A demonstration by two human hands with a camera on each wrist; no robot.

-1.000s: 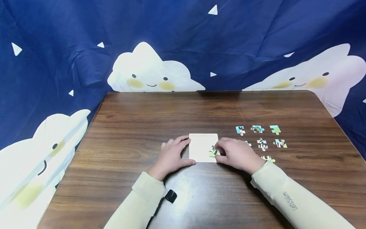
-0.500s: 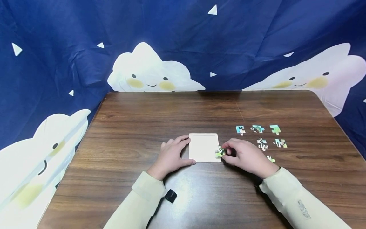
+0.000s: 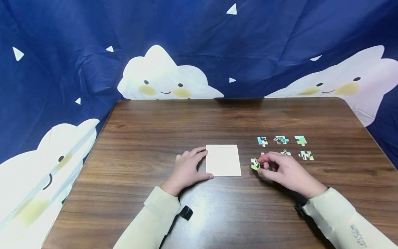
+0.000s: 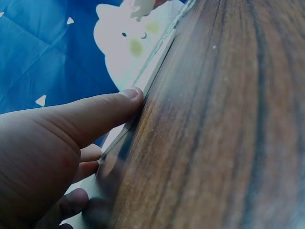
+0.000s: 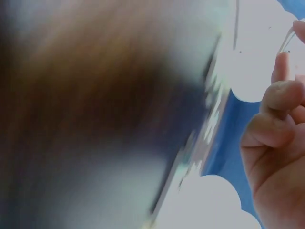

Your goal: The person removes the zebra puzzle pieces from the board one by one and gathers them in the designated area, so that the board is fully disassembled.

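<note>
From my remote seat I see a small green-and-black puzzle piece point(image 3: 255, 164) pinched at the fingertips of the right hand point(image 3: 286, 171), held just off the right edge of the white puzzle tray point(image 3: 223, 160) and apart from it, low over the brown wooden table point(image 3: 174, 128). The right hand's thumb and forefinger close on the piece while its other fingers curl loosely behind (the right wrist view is heavily blurred, showing only bent fingers point(image 5: 279, 114) and a thin pale edge near the top corner). The left hand point(image 3: 186, 170) lies on the table against the tray's left edge, fingers nearly straight along the upper left corner and the thumb running along the tray's near left edge; it grips nothing. In the left wrist view I make out that thumb point(image 4: 90, 117) touching the tray's thin rim point(image 4: 155, 71). The tray's face is blank white. Right of the tray, beyond the right hand, loose puzzle pieces point(image 3: 281, 139) lie in rows, three in the far row and others partly hidden by the knuckles. Behind the table hangs a dark blue cloth point(image 3: 199, 41) printed with smiling white clouds.
</note>
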